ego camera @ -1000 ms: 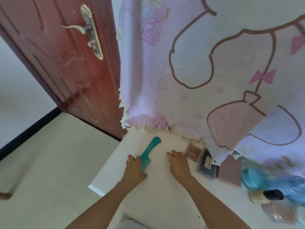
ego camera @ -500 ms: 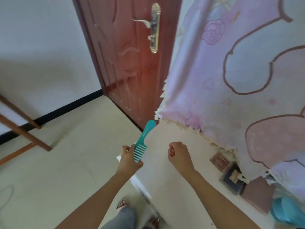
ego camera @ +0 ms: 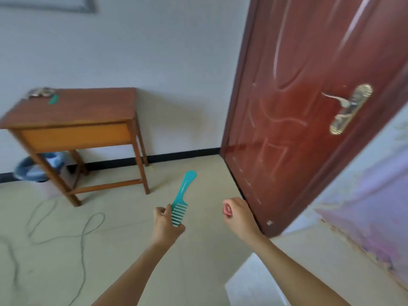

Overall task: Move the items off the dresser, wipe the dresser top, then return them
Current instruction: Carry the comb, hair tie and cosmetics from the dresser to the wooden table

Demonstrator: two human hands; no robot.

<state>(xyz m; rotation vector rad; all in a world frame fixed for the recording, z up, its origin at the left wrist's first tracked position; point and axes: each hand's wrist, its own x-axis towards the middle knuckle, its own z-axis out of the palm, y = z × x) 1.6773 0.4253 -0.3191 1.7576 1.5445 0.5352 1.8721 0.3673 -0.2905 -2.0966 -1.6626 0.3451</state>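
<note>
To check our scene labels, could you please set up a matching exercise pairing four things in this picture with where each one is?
Things:
1. teal comb
2. small pink item
3. blue bin
4. brass handle

Places:
A. under the wooden table
B. on the red door
C. gripped in the left hand
D. inside the curled right hand

Pairs: 1-C, 2-D, 3-A, 4-B.
</note>
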